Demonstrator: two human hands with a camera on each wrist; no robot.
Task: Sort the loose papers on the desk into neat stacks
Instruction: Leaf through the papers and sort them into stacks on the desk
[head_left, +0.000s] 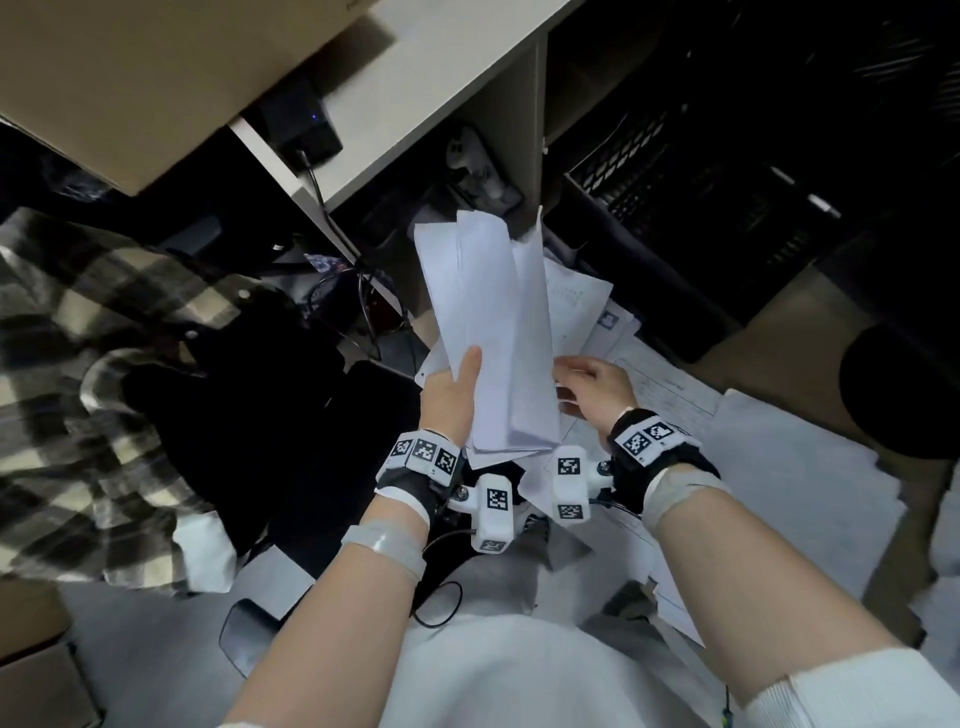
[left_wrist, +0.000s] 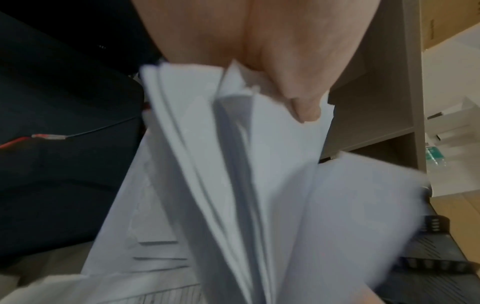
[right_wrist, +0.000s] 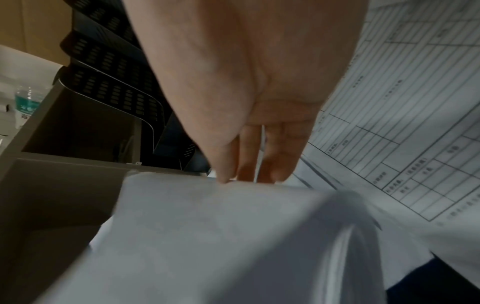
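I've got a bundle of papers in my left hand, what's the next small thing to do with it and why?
Probably square the bundle first. The sheets in the held bundle are fanned and uneven at the top, gripped only by the left hand, while the right hand touches its edge. More printed forms lie loose beneath.

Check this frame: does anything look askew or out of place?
Yes. The bundle of papers gripped by the left hand is fanned and uneven, its sheet edges splayed apart. The right hand touches its edge. Beneath, printed forms lie scattered and overlapping at angles, not stacked.
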